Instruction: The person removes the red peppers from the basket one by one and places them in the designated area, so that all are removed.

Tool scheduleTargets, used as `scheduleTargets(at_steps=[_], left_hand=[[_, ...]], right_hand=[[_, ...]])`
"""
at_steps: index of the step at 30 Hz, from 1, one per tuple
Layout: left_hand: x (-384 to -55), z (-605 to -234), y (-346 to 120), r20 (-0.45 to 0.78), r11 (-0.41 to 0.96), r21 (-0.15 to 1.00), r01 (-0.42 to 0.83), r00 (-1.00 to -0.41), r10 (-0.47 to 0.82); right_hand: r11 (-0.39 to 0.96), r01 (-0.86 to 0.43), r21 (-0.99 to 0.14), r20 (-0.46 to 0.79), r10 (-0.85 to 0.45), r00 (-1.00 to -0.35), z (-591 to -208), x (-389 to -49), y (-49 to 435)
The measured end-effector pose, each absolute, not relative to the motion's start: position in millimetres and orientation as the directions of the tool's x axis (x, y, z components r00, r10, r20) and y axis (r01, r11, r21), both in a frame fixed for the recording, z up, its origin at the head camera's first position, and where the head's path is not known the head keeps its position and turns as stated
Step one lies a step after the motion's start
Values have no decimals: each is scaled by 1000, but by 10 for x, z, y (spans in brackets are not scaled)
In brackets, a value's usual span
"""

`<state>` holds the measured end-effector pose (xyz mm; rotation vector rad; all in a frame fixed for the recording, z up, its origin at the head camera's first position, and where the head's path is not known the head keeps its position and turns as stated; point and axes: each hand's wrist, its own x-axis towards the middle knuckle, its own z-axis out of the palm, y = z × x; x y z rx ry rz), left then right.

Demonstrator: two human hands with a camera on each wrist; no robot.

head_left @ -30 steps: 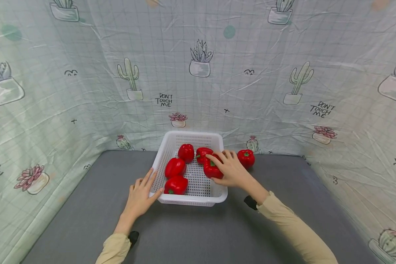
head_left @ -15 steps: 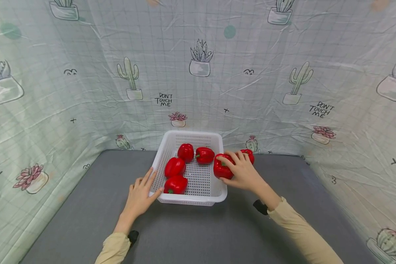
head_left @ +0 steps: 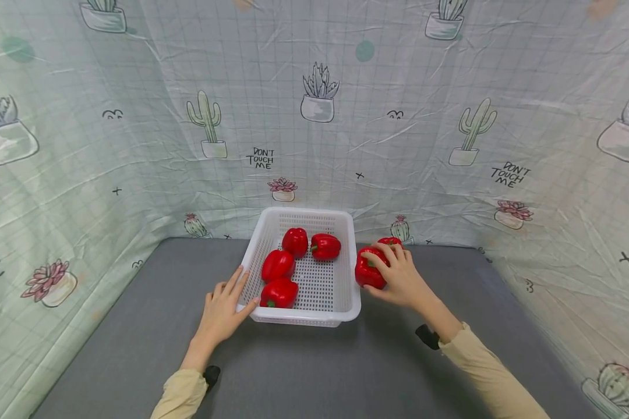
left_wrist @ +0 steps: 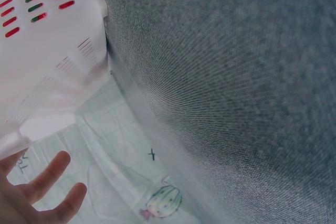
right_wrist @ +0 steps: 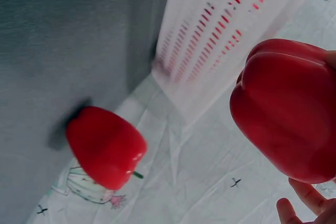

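My right hand (head_left: 402, 280) grips a red bell pepper (head_left: 368, 270) just past the right rim of a white plastic basket (head_left: 304, 315). The right wrist view shows this bell pepper (right_wrist: 289, 111) held up off the table, fingers below it and a fingertip at its side. Inside the basket lie several more red bell peppers (head_left: 279, 266). With fingers spread, my left hand (head_left: 222, 314) rests on the basket's left rim near the front corner. Its fingers (left_wrist: 47, 179) show beside the basket wall in the left wrist view.
Another red bell pepper (right_wrist: 105, 148) stands on the grey table (head_left: 304, 372) right of the basket, partly hidden behind my right hand in the head view. A curtain (head_left: 314, 145) printed with cacti hangs close behind the basket and along both sides.
My right hand has lifted a bell pepper out of the basket and carried it right, over the rim. The left hand and basket have stayed put.
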<state>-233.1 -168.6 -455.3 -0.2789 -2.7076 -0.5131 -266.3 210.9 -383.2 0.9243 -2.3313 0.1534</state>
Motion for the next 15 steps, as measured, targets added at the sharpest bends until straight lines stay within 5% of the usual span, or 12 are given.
scheduleTargets(at_steps=[15], left_hand=[[-2341,-4577,-1691,398,916,309,255,-910,118]], right_hand=[[806,-583,100,566,-528,-633,-4061,-2628,2413]])
